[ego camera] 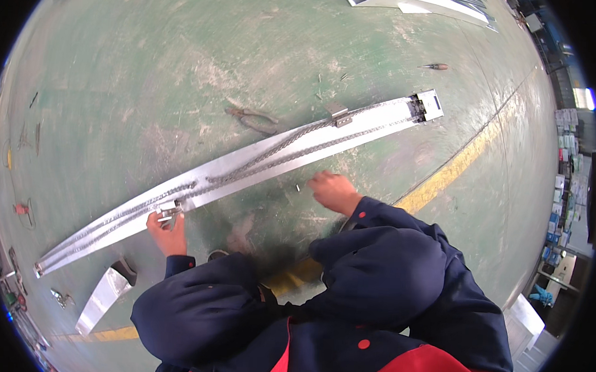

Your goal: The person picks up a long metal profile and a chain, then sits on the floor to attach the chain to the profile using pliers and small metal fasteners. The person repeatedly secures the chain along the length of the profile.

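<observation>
A long sheet-metal channel [219, 165] lies aslant on the floor, with a roller chain [304, 151] running along it. The chain's upper strand has a gap, its loose ends lying near the channel's middle. My left hand [168, 235] has thumb and fingers around a small metal bracket [169, 212] at the channel's near edge, beside the lower strand. Above the floor, my right hand [335, 192] hangs with its fingers curled; whether they hold anything is hidden. A small metal pin [298, 188] lies just left of it. Another bracket [339, 115] sits on the chain farther right.
Pliers [251, 119] lie beyond the channel, and a screwdriver [435, 66] lies at the upper right. A short metal channel piece [104, 297] and a small metal fitting [62, 298] rest at the lower left. Sheet-metal parts [420, 4] lie at the far edge. Stocked shelves [565, 168] stand right.
</observation>
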Available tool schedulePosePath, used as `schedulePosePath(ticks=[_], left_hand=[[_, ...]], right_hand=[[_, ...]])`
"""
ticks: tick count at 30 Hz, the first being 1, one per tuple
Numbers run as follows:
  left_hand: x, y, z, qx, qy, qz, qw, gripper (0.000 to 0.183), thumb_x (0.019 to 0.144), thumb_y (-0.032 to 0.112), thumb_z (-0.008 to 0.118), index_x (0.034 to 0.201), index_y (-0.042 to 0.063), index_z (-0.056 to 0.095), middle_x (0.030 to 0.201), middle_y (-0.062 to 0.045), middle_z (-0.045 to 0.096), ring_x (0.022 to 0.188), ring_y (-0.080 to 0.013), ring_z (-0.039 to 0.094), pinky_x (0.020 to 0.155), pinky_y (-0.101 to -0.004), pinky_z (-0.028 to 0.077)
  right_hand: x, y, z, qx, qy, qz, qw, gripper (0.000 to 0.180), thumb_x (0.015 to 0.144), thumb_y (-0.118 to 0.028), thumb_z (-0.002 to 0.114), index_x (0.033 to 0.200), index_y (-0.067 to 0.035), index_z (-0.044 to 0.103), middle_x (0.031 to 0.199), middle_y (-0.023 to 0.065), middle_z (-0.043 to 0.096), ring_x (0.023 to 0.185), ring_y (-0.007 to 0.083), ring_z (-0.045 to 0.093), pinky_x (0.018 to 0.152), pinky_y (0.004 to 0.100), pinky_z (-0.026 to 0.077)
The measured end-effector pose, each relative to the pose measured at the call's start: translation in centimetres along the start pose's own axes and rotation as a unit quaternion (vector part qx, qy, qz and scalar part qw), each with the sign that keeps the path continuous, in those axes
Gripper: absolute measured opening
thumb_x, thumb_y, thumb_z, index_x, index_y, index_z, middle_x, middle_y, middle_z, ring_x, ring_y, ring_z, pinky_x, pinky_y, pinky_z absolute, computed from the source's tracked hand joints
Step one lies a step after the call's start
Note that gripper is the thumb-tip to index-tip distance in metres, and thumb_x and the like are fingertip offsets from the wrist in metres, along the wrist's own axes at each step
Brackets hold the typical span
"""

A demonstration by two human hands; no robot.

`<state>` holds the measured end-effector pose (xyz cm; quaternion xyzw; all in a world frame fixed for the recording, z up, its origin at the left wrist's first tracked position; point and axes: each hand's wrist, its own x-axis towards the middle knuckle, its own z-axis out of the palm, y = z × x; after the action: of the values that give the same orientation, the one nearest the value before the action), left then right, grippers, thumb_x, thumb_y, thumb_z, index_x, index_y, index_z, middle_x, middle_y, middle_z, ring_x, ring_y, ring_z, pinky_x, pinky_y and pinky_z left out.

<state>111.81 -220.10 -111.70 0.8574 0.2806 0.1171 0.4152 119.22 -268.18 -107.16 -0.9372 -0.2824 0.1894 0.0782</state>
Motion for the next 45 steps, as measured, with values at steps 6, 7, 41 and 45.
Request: schedulePosePath(ticks=[6, 7, 41, 45], left_hand=[[1.2, 0.1, -4.3, 0.075, 0.016, 0.078, 0.994, 0.073, 0.078, 0.012, 0.084, 0.142, 0.004, 0.047, 0.127, -0.011, 0.055, 0.111, -0.0239, 0.057, 0.095, -0.0392, 0.047], [1.7, 1.5, -4.8, 0.058, -0.012, 0.104, 0.993, 0.072, 0.078, 0.011, 0.083, 0.14, 0.004, 0.048, 0.126, -0.011, 0.056, 0.112, -0.024, 0.057, 0.095, -0.0393, 0.047], [-4.9, 30.9, 31.7, 0.051, -0.318, 0.248, 0.914, 0.033, 0.076, 0.02, 0.088, 0.095, 0.001, 0.07, 0.091, -0.01, 0.066, 0.085, -0.0285, 0.065, 0.078, -0.0413, 0.053], [-5.3, 30.9, 32.0, 0.037, -0.304, 0.22, 0.926, 0.028, 0.075, 0.024, 0.085, 0.094, 0.007, 0.072, 0.092, -0.006, 0.066, 0.094, -0.0313, 0.062, 0.086, -0.0463, 0.049]], right_hand=[[3.2, -1.1, 3.5, -0.098, 0.104, -0.111, 0.984, 0.012, 0.081, -0.015, 0.064, 0.084, -0.005, 0.07, 0.095, 0.0104, 0.068, 0.093, 0.0265, 0.066, 0.064, 0.0378, 0.059], [2.9, -1.0, 3.8, -0.096, 0.102, -0.102, 0.985, 0.012, 0.081, -0.015, 0.064, 0.083, -0.005, 0.07, 0.093, 0.0106, 0.068, 0.091, 0.0266, 0.066, 0.063, 0.0377, 0.059], [0.9, 8.2, -6.3, 0.538, 0.45, 0.325, 0.634, 0.009, 0.091, 0.002, 0.071, 0.091, 0.0, 0.062, 0.087, 0.005, 0.073, 0.077, 0.0074, 0.066, 0.066, 0.0236, 0.052], [1.0, 8.0, -5.6, 0.508, 0.483, 0.314, 0.641, 0.01, 0.09, 0.002, 0.072, 0.092, 0.0, 0.062, 0.084, 0.0021, 0.071, 0.073, 0.0043, 0.06, 0.065, 0.0227, 0.049]])
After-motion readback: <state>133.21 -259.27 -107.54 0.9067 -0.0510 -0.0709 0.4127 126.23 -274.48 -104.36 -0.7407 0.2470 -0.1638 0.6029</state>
